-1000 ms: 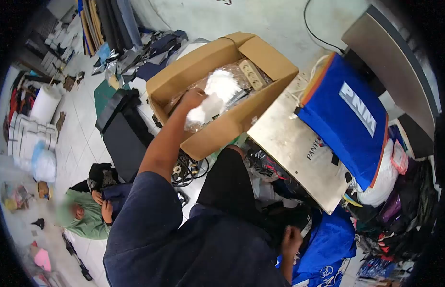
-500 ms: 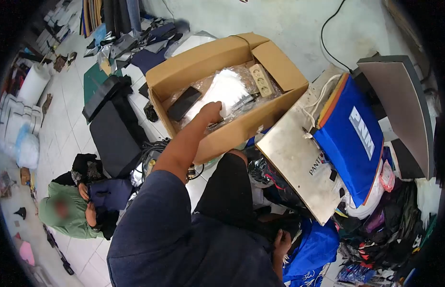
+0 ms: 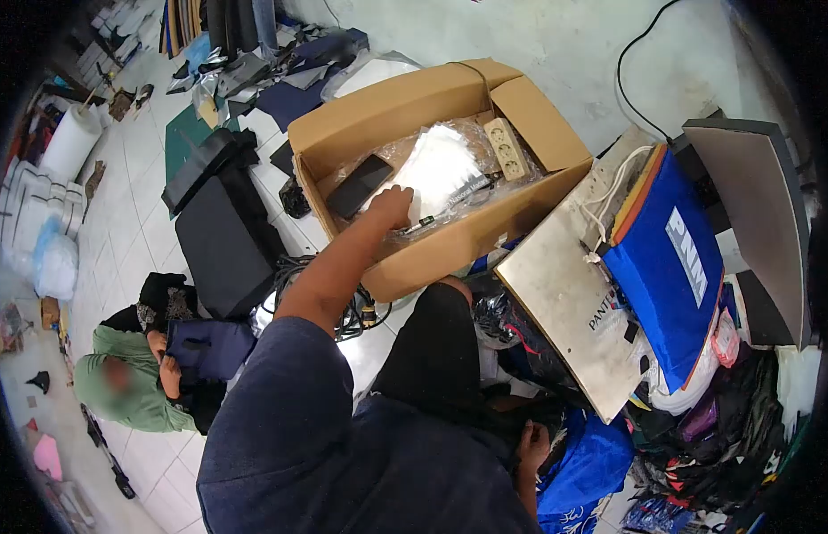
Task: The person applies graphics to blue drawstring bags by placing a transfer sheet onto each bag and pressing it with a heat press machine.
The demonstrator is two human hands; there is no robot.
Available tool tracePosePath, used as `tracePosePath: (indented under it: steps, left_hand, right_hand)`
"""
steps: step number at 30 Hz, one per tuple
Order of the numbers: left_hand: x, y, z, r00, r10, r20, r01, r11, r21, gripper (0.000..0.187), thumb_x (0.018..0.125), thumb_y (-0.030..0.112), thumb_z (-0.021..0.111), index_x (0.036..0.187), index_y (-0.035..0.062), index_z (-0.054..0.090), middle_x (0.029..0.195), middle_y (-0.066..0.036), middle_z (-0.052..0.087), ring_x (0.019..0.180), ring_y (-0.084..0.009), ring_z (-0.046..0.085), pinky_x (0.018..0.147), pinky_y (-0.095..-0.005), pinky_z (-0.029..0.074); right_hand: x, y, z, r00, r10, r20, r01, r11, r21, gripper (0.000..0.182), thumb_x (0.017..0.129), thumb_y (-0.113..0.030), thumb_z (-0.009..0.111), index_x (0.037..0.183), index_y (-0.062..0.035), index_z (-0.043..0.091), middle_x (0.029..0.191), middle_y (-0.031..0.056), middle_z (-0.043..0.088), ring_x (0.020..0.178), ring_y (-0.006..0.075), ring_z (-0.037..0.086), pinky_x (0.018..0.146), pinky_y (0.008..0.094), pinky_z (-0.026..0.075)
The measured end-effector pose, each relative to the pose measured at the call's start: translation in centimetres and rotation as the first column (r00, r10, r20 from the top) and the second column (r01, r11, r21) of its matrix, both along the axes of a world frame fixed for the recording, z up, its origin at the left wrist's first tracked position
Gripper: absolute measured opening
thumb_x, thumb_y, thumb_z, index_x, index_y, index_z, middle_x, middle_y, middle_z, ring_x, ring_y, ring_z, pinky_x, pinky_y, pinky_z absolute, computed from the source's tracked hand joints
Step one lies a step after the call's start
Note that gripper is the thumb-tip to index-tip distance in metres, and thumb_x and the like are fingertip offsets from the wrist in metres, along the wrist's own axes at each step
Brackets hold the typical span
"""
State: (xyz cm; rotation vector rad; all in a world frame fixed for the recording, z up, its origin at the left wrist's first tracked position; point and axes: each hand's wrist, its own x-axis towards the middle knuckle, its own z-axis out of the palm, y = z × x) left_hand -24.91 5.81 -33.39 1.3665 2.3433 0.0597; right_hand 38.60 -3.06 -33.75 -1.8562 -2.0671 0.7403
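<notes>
My left hand [image 3: 393, 206] reaches into an open cardboard box [image 3: 450, 258], its fingers curled down at the edge of a pile of white papers [image 3: 436, 165]. What those fingers hold, if anything, I cannot tell. Just right of the fingertips lies a slim dark pen-like stick [image 3: 420, 224] on clear plastic wrap. A black phone [image 3: 361, 185] lies to the left of the papers, close to the hand. On their other side is a cream power strip [image 3: 505, 149]. Low in view, my right hand [image 3: 532, 443] is curled beside my dark clothing, near shiny blue fabric [image 3: 583, 472].
Right of the box lean a pale board [image 3: 565, 294] and a blue lettered bag [image 3: 668, 267], with heaped fabric below. A black padded bag [image 3: 227, 240] and coiled cables [image 3: 294, 271] lie on the left floor. Another person [image 3: 133, 383] sits at lower left with a dark blue fabric piece.
The view has shifted, so the surroundings sit farther right. Within the box, my left hand has drawn slightly toward the phone, and the pen-like stick now shows beside its fingertips.
</notes>
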Motion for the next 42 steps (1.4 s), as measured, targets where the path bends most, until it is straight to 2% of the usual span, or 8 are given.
tracePosePath:
  steps: [10, 20, 22, 25, 30, 35, 39, 42]
  left_hand:
    - [-2.8, 0.3, -2.3, 0.982, -0.112, 0.155, 0.099, 0.991, 0.093, 0.032, 0.074, 0.029, 0.077, 0.094, 0.0050, 0.071, 0.097, -0.018, 0.070, 0.093, -0.0348, 0.067, 0.081, -0.0443, 0.052]
    - [-2.9, -1.0, 1.8, 0.985, 0.032, 0.169, -0.083, 0.950, 0.301, 0.029, 0.079, 0.025, 0.072, 0.098, 0.0032, 0.072, 0.098, -0.019, 0.071, 0.093, -0.0297, 0.070, 0.082, -0.0397, 0.053]
    - [-2.7, -1.0, 3.2, 0.768, 0.113, 0.630, -0.407, 0.846, 0.345, 0.024, 0.083, 0.021, 0.072, 0.095, 0.0001, 0.069, 0.087, -0.015, 0.071, 0.084, -0.0202, 0.069, 0.076, -0.0325, 0.052]
    - [0.7, -0.9, 8.3, 0.559, -0.059, 0.827, -0.580, 0.684, 0.441, 0.020, 0.086, 0.018, 0.072, 0.091, 0.0000, 0.066, 0.080, -0.007, 0.067, 0.078, -0.0130, 0.065, 0.072, -0.0268, 0.049]
    - [13.2, -0.7, 17.8, 0.401, -0.205, 0.893, -0.647, 0.626, 0.434, 0.016, 0.087, 0.017, 0.072, 0.091, 0.0026, 0.066, 0.080, -0.003, 0.066, 0.075, -0.0121, 0.062, 0.072, -0.0261, 0.048]
    - [27.6, 0.1, 20.0, 0.226, -0.345, 0.911, -0.574, 0.708, 0.411, 0.011, 0.091, 0.014, 0.069, 0.088, 0.0030, 0.068, 0.081, 0.002, 0.065, 0.074, -0.0048, 0.055, 0.066, -0.0214, 0.041]
    - [34.9, 1.8, 20.6, 0.170, -0.397, 0.902, -0.597, 0.686, 0.415, 0.007, 0.093, 0.009, 0.068, 0.091, 0.0022, 0.068, 0.080, 0.005, 0.062, 0.073, -0.0014, 0.051, 0.066, -0.0187, 0.040]
    - [36.8, 3.7, 19.7, 0.134, -0.461, 0.877, -0.549, 0.703, 0.453, 0.011, 0.093, 0.009, 0.068, 0.100, 0.0002, 0.067, 0.085, 0.005, 0.063, 0.076, -0.0017, 0.053, 0.069, -0.0192, 0.042]
  right_hand:
    - [-0.5, -0.2, 1.1, 0.998, -0.048, 0.034, 0.051, 0.996, -0.067, 0.029, 0.092, -0.031, 0.065, 0.092, -0.0024, 0.069, 0.081, 0.0183, 0.069, 0.072, 0.0331, 0.068, 0.066, 0.0428, 0.052]
    - [-1.7, -0.3, 2.6, 0.999, -0.032, -0.022, 0.032, 0.999, -0.003, 0.023, 0.092, -0.024, 0.066, 0.093, -0.0014, 0.068, 0.079, 0.0171, 0.068, 0.069, 0.0304, 0.067, 0.065, 0.0405, 0.051]
    - [-0.9, -0.2, 1.9, 0.995, -0.046, -0.088, 0.040, 0.997, -0.060, 0.023, 0.093, -0.023, 0.065, 0.095, -0.0008, 0.068, 0.081, 0.0170, 0.068, 0.070, 0.0286, 0.067, 0.067, 0.0395, 0.052]
    - [-1.0, 0.8, 1.3, 0.980, -0.049, -0.195, 0.058, 0.997, 0.043, 0.020, 0.092, -0.019, 0.066, 0.096, -0.0002, 0.068, 0.083, 0.0160, 0.068, 0.072, 0.0260, 0.066, 0.068, 0.0371, 0.052]
    - [-9.7, 5.4, 9.5, 0.864, 0.161, -0.476, -0.105, 0.984, 0.142, 0.017, 0.087, -0.011, 0.072, 0.100, -0.0007, 0.068, 0.088, 0.0107, 0.066, 0.077, 0.0168, 0.063, 0.069, 0.0300, 0.051]
    - [-16.3, 10.8, 18.6, 0.536, 0.123, -0.835, -0.088, 0.992, 0.090, 0.050, 0.083, -0.007, 0.079, 0.126, -0.0005, 0.054, 0.095, 0.0061, 0.063, 0.077, 0.0094, 0.059, 0.067, 0.0238, 0.049]
    - [-14.1, 14.1, 21.3, 0.392, -0.016, -0.920, -0.137, 0.988, -0.076, 0.025, 0.089, -0.008, 0.073, 0.111, -0.0018, 0.062, 0.088, 0.0026, 0.063, 0.077, 0.0075, 0.057, 0.065, 0.0212, 0.046]
    - [-11.5, 15.7, 21.5, 0.416, 0.070, -0.907, -0.048, 0.997, 0.055, 0.017, 0.090, -0.010, 0.071, 0.103, -0.0022, 0.063, 0.084, 0.0029, 0.065, 0.072, 0.0080, 0.060, 0.057, 0.0214, 0.047]
